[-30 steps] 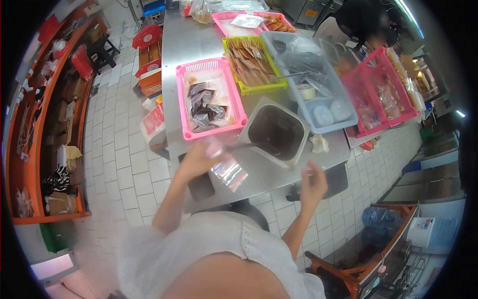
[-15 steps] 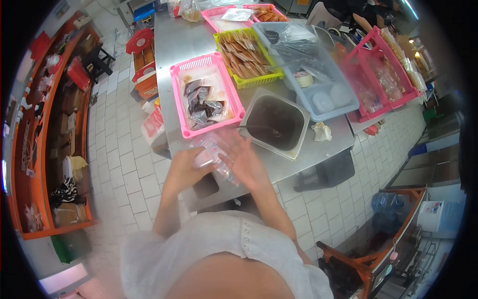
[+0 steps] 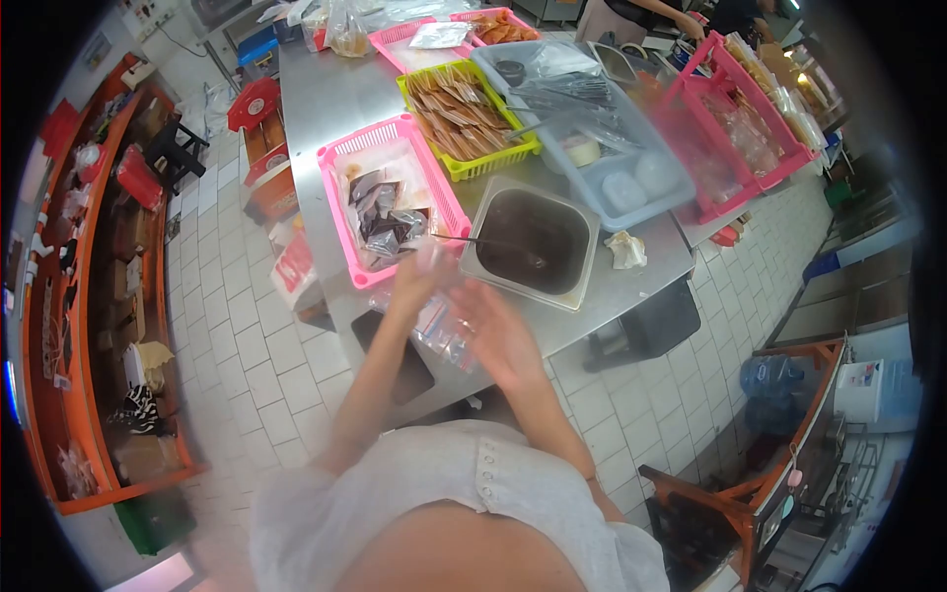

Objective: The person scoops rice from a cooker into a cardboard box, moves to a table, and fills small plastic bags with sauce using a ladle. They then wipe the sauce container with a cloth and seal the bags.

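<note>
My left hand (image 3: 418, 279) is blurred by motion at the lower right corner of a pink basket (image 3: 340, 227); its fingers and anything in them are too smeared to make out. Close beside it, my right hand (image 3: 483, 321) has its fingers apart, with nothing visibly gripped. Clear printed plastic bags (image 3: 440, 331) lie under and between both hands, near the table edge. Dark filled pouches (image 3: 385, 219) rest in the pink basket. To the right stands a metal pan (image 3: 533, 244) of dark liquid, a thin handle sticking out over its left rim.
A yellow-green basket (image 3: 464, 113) of brown packets and a blue bin (image 3: 631, 138) stand behind. A pink crate (image 3: 735, 138) is at the right, a crumpled white wrapper (image 3: 625, 251) by the pan. A co-worker's arm (image 3: 663, 14) shows at the top.
My left hand has moved up and right, off the plastic bags toward the pink basket and pan. My right hand has lowered slightly. The camera view has shifted a little.
</note>
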Tool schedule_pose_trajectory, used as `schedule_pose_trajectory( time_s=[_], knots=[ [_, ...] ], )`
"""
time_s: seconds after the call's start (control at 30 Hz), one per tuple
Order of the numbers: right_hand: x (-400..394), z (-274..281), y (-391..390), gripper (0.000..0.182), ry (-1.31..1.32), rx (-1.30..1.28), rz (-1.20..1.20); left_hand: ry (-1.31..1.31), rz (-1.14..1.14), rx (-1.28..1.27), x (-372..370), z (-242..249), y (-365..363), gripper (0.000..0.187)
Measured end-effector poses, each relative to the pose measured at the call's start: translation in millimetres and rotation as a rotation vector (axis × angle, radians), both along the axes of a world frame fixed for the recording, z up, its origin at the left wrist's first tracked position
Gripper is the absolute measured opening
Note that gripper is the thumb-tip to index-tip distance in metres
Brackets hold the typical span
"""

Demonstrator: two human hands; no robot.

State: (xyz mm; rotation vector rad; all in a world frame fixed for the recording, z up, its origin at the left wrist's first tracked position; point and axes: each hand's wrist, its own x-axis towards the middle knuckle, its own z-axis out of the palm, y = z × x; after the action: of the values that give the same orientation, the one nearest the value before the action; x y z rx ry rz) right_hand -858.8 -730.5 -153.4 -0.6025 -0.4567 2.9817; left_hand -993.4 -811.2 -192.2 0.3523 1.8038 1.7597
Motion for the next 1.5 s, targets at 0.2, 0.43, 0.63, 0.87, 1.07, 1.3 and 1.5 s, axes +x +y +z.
schedule_pose_trajectory(
  time_s=[0.2, 0.43, 0.63, 0.87, 1.07, 1.3, 1.5],
  knots=[
    [32.7, 25.1, 7.4, 0.019, -0.021, 0.844, -0.200, 0.006, -0.042, 0.095, 19.2, -13.2, 6.2, 0.021],
    [76.4, -21.7, 11.3, 0.016, -0.330, 0.855, -0.301, -0.344, -0.188, 0.022, 84.5, -19.5, 27.1, 0.019],
    [108.5, -7.3, 24.4, 0.014, -0.462, 0.878, -0.605, -0.169, -0.258, 0.310, 119.7, -45.1, 70.7, 0.015],
    [114.4, 30.8, 20.9, 0.007, -0.548, 1.367, -0.846, -0.296, -0.605, 0.008, 120.1, -3.5, 71.9, 0.028],
    [77.1, 23.6, 7.0, 0.016, -0.353, 1.625, -0.348, -0.930, -0.285, 0.344, 110.5, 12.7, -2.6, 0.032],
    [23.7, 6.3, -12.6, 0.012, -0.169, 1.601, -0.174, -0.459, -0.017, 0.475, 95.0, 22.0, -36.8, 0.038],
    [16.5, 10.1, -3.6, 0.010, -0.133, 1.420, -0.225, -0.417, 0.384, 0.574, 76.6, 20.8, -54.4, 0.032]
  ],
)
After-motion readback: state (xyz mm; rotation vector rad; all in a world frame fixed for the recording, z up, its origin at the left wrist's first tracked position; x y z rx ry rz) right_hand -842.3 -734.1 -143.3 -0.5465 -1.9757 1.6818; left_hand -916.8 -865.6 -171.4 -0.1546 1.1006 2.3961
